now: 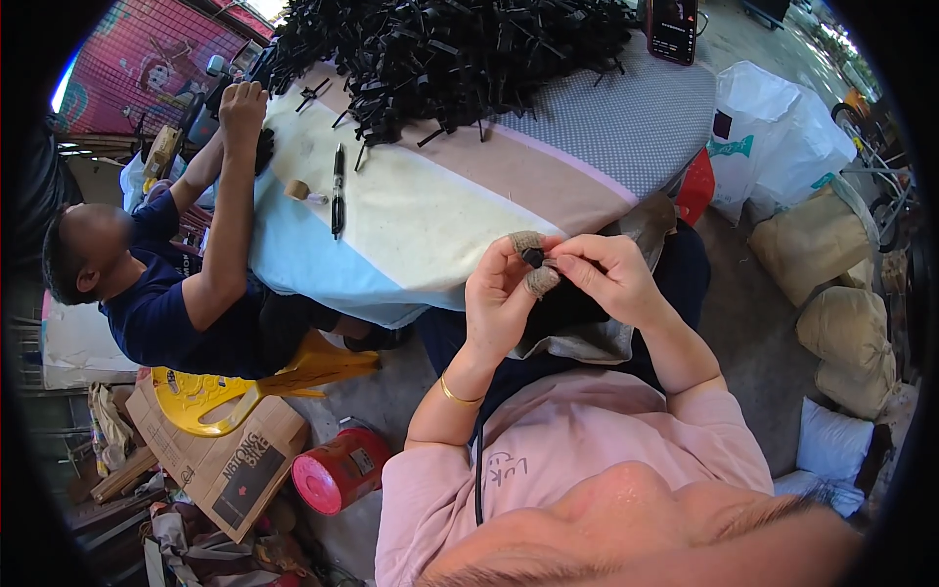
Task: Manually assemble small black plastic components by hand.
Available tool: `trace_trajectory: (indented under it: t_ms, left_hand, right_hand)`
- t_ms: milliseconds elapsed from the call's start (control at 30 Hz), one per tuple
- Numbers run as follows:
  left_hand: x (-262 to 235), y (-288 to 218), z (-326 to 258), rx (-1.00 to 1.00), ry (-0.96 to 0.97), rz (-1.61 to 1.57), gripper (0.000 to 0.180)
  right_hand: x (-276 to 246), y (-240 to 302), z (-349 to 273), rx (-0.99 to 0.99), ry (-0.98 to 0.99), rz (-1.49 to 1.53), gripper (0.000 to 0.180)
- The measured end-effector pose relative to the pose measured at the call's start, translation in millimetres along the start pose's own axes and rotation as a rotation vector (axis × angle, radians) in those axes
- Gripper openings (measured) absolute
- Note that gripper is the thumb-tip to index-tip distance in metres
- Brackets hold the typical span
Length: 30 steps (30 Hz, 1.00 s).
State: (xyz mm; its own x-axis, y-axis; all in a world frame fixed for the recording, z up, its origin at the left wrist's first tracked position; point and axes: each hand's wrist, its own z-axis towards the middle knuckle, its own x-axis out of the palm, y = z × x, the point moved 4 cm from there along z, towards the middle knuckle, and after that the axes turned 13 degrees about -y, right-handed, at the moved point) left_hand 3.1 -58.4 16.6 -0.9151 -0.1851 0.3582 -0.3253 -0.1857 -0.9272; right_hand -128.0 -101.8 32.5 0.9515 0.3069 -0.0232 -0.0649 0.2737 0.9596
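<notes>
Both hands pinch one small black part — left hand, right hand — while a huge black pile waits on the table; plenty apparently left.

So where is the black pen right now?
The black pen lies on the pale tablecloth at the left of the head view, beside a small tape roll and below the heap of black parts.

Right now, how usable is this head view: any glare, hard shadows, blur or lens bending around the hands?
Head view: bright daylight, with the white bags near blown out; fisheye bends the table edge and blackens the corners; the left hand and right hand pinching a small black piece are sharp, though the piece shows little detail; the chin at the lower edge is blurred.
</notes>
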Motion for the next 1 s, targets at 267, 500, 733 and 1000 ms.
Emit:
trace_trajectory:
  t_ms: [267,500,733,1000]
  left_hand:
    - [0,-5,-4,0.078,-0.047,0.216,0.023]
    - [-6,3,-11,0.393,-0.137,0.375,0.021]
    - [13,-14,-13,0.316,-0.147,0.584,0.026]
    - [15,-19,-16,0.018,0.303,0.483,0.066]
  right_hand:
    - [0,11,-1,-0.1,0.054,-0.181,0.013]
    - [4,1,-9,-0.001,-0.001,-0.135,0.015]
    - [-10,-3,-16,0.029,-0.059,0.073,0.018]
    - [-26,-5,-19,0.115,-0.019,-0.049,0.018]
